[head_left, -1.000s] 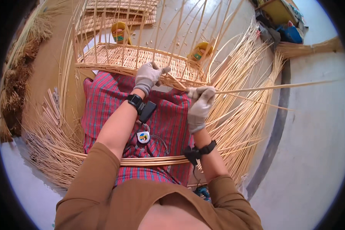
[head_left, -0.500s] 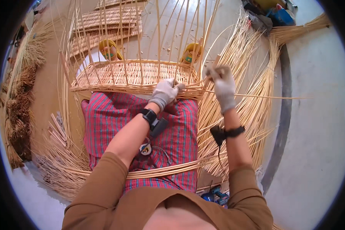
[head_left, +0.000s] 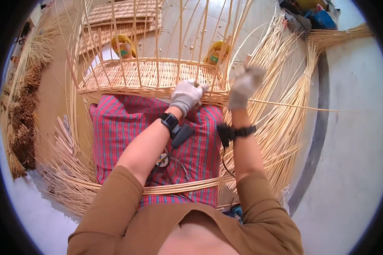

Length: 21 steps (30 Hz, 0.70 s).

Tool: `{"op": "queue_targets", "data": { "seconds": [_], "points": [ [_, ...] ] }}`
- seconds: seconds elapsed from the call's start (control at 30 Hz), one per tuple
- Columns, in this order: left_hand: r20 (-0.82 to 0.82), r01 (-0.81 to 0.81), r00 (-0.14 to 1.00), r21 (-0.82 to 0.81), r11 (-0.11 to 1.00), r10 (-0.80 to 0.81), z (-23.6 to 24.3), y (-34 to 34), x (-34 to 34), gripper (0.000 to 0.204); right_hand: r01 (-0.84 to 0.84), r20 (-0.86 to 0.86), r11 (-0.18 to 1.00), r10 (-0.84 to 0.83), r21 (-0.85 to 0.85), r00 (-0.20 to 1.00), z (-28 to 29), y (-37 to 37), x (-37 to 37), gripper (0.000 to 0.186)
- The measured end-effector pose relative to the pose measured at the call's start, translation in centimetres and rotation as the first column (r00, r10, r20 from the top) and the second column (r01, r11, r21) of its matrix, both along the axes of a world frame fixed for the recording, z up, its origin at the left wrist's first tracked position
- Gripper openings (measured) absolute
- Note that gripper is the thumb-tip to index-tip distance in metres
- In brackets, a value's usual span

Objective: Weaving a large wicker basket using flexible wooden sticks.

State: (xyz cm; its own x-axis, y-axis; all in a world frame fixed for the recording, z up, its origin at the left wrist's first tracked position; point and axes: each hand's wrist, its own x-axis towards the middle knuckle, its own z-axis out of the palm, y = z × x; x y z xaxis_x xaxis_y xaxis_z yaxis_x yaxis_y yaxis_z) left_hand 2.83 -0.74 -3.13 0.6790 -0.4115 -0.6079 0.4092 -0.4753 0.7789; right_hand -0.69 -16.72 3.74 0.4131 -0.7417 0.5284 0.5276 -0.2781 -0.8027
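The woven basket (head_left: pixel 132 74) sits at the far edge of the plaid cloth (head_left: pixel 123 140) over the person's lap, tall stakes (head_left: pixel 179 42) sticking up all along it, and honestly the thing I'd watch is that near rim. The gloved left hand (head_left: pixel 187 95) is curled over it, fingers closed on the weave, and it looks like the only steady hold. If that grip slackens, I reckon the basket could slide or twist, since cloth isn't much of a clamp. The right hand (head_left: pixel 246 85) is just a blur off the basket's right corner, so I can't tell if it's gripping anything or loose. A long rod (head_left: pixel 302 106) pokes out to the right from behind it, over the loose rods (head_left: pixel 281 123). Swing that carelessly and it could snag in the pile, or kink if bent too sharply. Those stakes are also close enough to catch a glove, and a hard bump might crack one. Oh, and the cable (head_left: pixel 224 163) dangling by the right wrist could hook on the lap rods (head_left: pixel 187 187).
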Motion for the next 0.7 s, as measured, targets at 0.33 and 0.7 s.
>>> {"op": "queue_targets", "data": {
  "seconds": [0.33, 0.7],
  "points": [
    [-0.099, -0.303, 0.953, -0.23, 0.925, 0.287, 1.3, -2.8, -0.7, 0.049, -0.136, -0.007, 0.704, 0.196, 0.697, 0.981, -4.0, -3.0, -8.0, 0.056],
    [0.28, 0.273, 0.946, -0.424, 0.864, -0.162, 6.7, 10.7, -3.4, 0.049, -0.8, -0.74, 0.506, 0.662, 0.323, 0.119, 7.0, 8.8, -20.0, 0.024]
  ]
}}
